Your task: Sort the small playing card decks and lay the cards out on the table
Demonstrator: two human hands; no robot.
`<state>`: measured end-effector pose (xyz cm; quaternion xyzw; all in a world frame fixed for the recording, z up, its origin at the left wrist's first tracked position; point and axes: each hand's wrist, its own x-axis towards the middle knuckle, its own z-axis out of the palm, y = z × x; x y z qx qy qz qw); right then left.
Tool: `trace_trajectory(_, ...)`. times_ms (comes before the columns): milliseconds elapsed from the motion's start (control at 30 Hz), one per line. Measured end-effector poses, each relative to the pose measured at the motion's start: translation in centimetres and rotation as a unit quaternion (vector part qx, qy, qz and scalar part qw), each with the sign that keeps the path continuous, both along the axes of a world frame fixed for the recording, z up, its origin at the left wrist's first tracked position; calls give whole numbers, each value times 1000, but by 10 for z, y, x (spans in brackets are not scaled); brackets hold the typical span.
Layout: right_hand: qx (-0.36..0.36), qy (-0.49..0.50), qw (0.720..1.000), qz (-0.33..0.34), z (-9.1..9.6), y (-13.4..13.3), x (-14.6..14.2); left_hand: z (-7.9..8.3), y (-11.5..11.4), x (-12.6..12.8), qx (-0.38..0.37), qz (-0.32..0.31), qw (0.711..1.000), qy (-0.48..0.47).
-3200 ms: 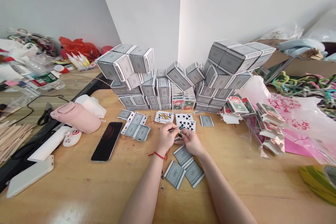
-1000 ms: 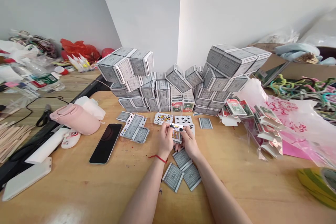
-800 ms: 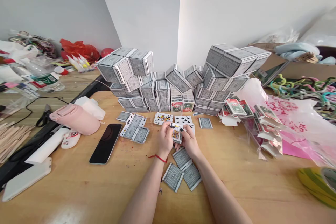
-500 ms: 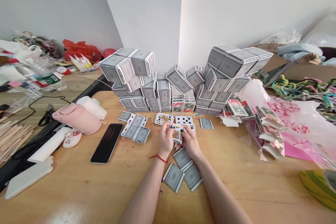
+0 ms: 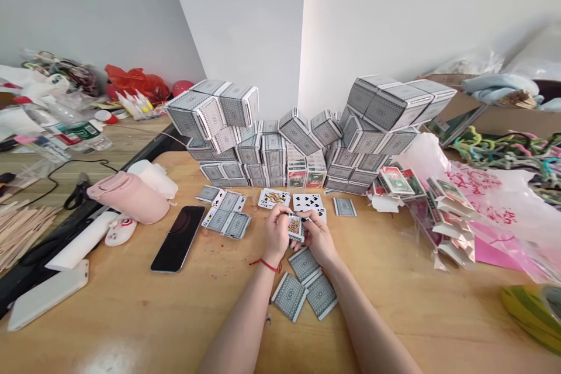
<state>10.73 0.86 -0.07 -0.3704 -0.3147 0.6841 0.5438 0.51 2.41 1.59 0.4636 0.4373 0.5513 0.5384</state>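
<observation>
My left hand [image 5: 276,235] and my right hand [image 5: 319,238] meet over the middle of the wooden table [image 5: 131,315]. Both pinch one face card [image 5: 295,226], held face up between them and bent a little. Just beyond the hands lie face-up cards, a queen [image 5: 273,198] and a black spot card [image 5: 308,201]. Under my wrists sit three folded grey-backed card pieces [image 5: 305,288]. More grey-backed cards [image 5: 228,217] lie to the left.
A wall of cubes made of grey-backed cards [image 5: 302,128] stands against the wall behind. A black phone [image 5: 172,238], a pink case [image 5: 128,196] and a white block [image 5: 46,295] lie at the left. Card boxes [image 5: 442,210] and pink plastic [image 5: 499,198] crowd the right.
Earlier both hands worked low on something small on the table. Then they raised a face card, and now it sits lower and more folded between the fingers.
</observation>
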Motion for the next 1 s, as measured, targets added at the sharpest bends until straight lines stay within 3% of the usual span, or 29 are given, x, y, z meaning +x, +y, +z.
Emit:
trace_trajectory(267,-8,2,1000,-2,-3,0,1,-1,-2,2,-24,-69,995,-63)
trace_trajectory(467,-24,28,999,16,1,-1,4,-9,3,0,-11,-27,1000,12)
trace_trajectory(633,-61,7,998,-2,2,0,-1,-8,1,-2,0,-29,998,53)
trace_trajectory(867,-62,31,993,99,5,0,7,-7,1,-4,3,-37,997,64)
trace_trajectory(1000,-44,33,993,107,2,0,10,-6,2,-3,1,-46,996,75)
